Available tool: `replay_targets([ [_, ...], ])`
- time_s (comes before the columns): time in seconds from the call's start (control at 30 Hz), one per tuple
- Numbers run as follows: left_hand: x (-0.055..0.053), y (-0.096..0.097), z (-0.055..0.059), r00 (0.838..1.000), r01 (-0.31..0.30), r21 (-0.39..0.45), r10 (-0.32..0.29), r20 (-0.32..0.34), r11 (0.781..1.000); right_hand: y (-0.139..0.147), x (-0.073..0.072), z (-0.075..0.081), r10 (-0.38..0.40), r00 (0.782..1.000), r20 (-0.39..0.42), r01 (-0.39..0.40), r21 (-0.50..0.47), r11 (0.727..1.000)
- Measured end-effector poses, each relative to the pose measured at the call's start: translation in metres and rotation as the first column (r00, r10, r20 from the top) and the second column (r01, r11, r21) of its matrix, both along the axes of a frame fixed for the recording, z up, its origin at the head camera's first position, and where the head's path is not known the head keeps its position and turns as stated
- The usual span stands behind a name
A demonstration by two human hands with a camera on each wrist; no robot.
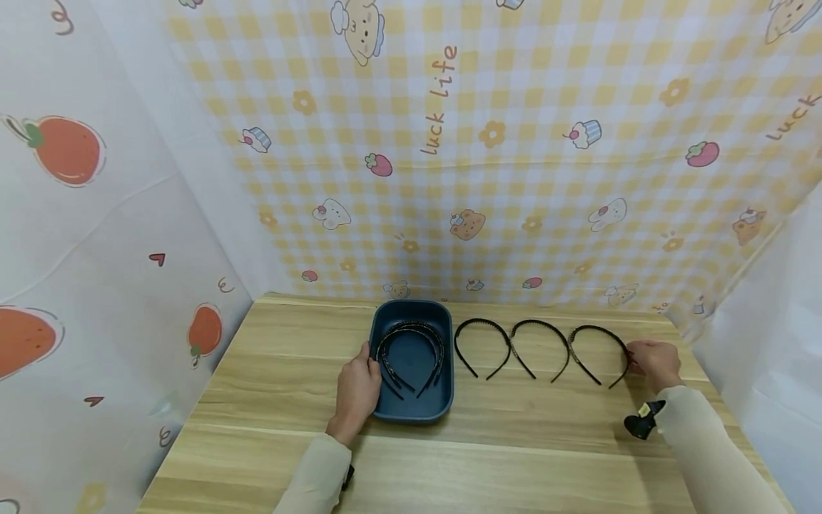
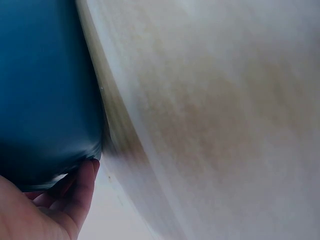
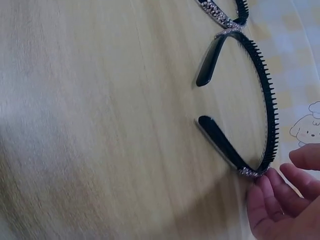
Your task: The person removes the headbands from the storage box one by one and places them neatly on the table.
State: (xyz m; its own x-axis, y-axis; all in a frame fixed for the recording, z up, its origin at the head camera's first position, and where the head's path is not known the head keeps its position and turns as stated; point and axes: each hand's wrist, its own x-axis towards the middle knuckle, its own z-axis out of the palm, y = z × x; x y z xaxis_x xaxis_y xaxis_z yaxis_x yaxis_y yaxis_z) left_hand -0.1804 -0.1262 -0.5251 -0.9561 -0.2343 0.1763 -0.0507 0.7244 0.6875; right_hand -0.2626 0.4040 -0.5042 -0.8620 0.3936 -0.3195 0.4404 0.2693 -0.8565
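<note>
In the head view, a dark blue rectangular tub (image 1: pixel 411 414) stands on the table, with black headbands (image 1: pixel 411 325) overlapping inside it. My left hand (image 1: pixel 358 389) grips the tub's left edge, and the left wrist view shows the fingers curled at the tub's (image 2: pixel 45 100) wall. To the right lie three black toothed headbands in a row: a left one (image 1: pixel 481 321), a middle one (image 1: pixel 539 323) and a right one (image 1: pixel 597 328). The fingertips of my right hand (image 1: pixel 655 363) touch the right headband's (image 3: pixel 272 110) outer side near its glittery section; the thumb stays apart from it.
The light wooden table (image 1: pixel 501 457) meets a yellow checked cloth (image 1: pixel 488 185) at the back. A white printed cloth (image 1: pixel 128 235) hangs at the left, and another white cloth (image 1: pixel 770 321) borders the right. Neighbouring headbands touch or nearly touch at their sides.
</note>
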Motion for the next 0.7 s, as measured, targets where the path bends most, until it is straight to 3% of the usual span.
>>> replay_targets([
  [0.1, 0.000, 0.000, 0.001, 1.000, 0.007, 0.005, -0.007, 0.000, 1.000, -0.002, 0.001, 0.002, 0.019, 1.000, 0.015, -0.021, 0.122, 0.992],
  [0.23, 0.001, 0.000, 0.001, 1.000, 0.020, 0.000, -0.020, -0.015, 1.000, -0.015, 0.003, 0.008, 0.047, 0.999, 0.027, -0.052, 0.264, 0.963],
  [0.5, 0.000, -0.001, 0.001, 0.998, 0.019, -0.028, -0.021, -0.053, 0.999, -0.072, -0.005, 0.023, 0.144, 0.989, -0.044, -0.126, 0.284, 0.951],
  [0.7, 0.000, -0.002, -0.001, 0.999, 0.019, -0.006, -0.019, -0.027, 1.000, -0.123, -0.006, 0.033, 0.281, 0.953, -0.109, -0.253, 0.220, 0.942],
])
